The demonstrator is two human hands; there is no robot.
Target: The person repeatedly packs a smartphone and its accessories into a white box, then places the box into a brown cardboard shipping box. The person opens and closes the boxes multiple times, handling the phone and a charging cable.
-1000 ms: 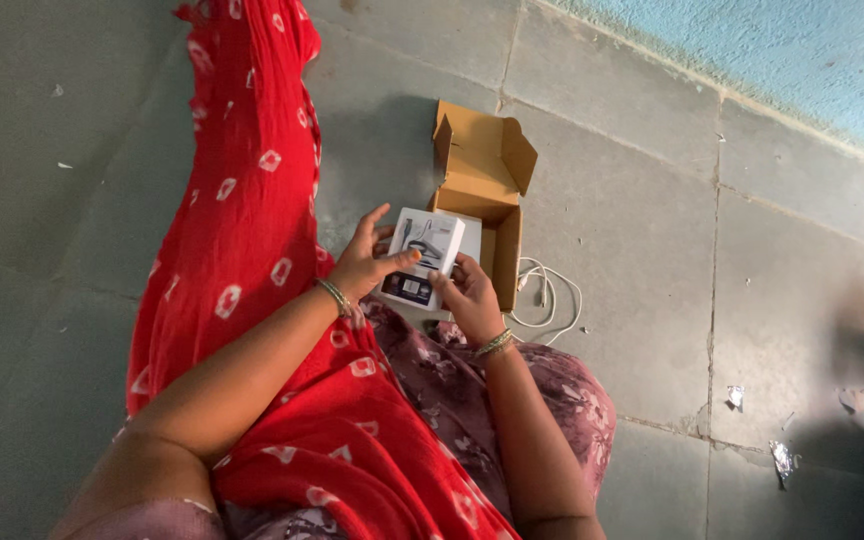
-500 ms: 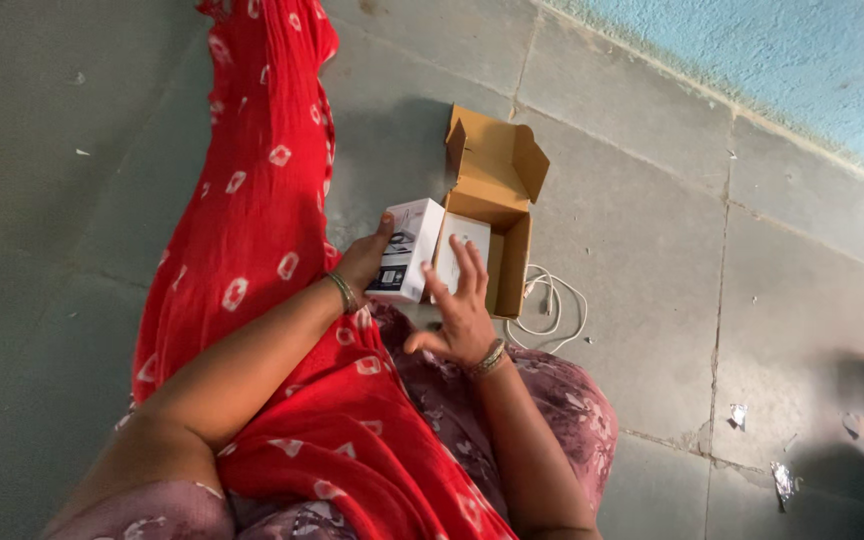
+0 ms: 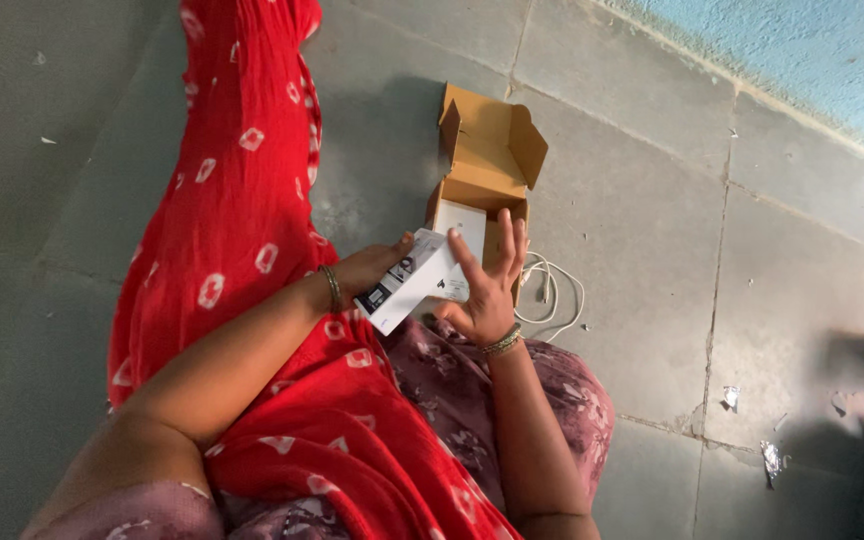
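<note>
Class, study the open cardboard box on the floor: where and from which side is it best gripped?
Probably the open cardboard box is best gripped from above across its two plain side walls. Its flaps stand open and flimsy, and the right hand and white packet crowd its near end.

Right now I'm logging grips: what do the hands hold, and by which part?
The left hand grips the white box at its near end; the right hand rests open against its far side.

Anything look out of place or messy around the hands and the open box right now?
Nothing damaged. A white cable lies loosely coiled on the floor beside the open cardboard box, and small scraps of litter dot the tiles to the right. The left hand holds a small white box.
</note>
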